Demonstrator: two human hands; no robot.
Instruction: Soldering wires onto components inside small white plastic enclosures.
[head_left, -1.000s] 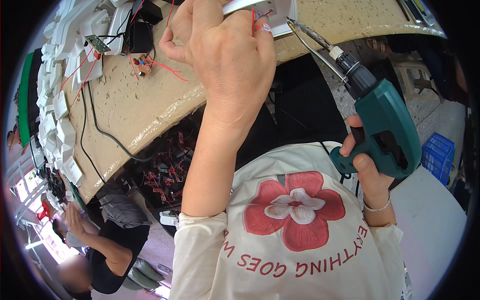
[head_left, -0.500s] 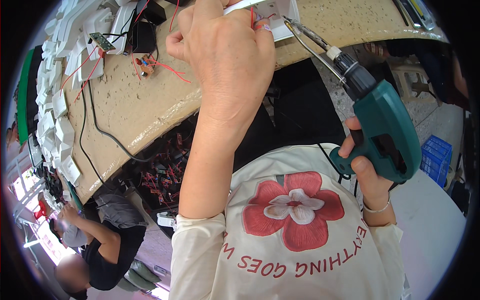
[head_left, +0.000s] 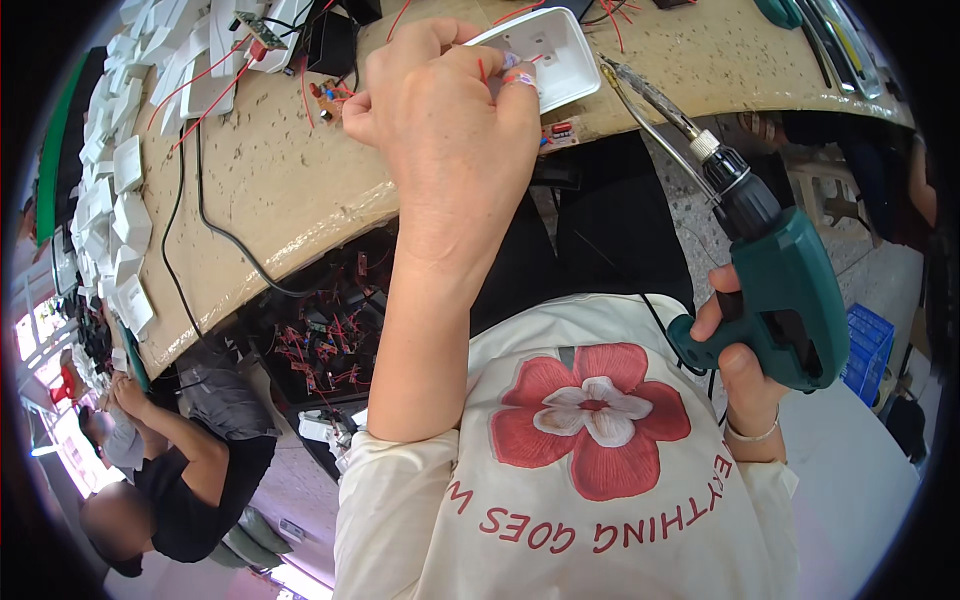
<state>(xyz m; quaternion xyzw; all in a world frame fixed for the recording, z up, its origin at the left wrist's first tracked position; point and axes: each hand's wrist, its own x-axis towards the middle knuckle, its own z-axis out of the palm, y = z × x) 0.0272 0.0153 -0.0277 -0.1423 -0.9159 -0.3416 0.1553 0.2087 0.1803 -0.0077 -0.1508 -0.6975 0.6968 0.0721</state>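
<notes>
My left hand (head_left: 455, 125) reaches over the table edge, fingers closed in a pinch at a white plastic housing (head_left: 572, 65), an open shallow box. A short red wire (head_left: 482, 69) shows between the fingers, and whitish tape wraps some fingertips. What the fingertips touch inside the box is partly hidden. My right hand (head_left: 745, 375) grips the handle of a green soldering gun (head_left: 795, 280). Its metal tip and thin feed tube point up and left, ending just right of the housing without touching it.
White plastic parts (head_left: 130, 215) pile up along the left. Small circuit boards with red wires (head_left: 328, 98) and black cables (head_left: 215, 225) lie on the table (head_left: 270, 190). Below its edge, a dark bin holds wired boards (head_left: 325, 350). Another person (head_left: 200, 480) works at lower left.
The view has shifted, showing more of the housing and a small red component beside it. My left hand stays at the housing; the soldering gun remains in my right hand, its tip near the box.
</notes>
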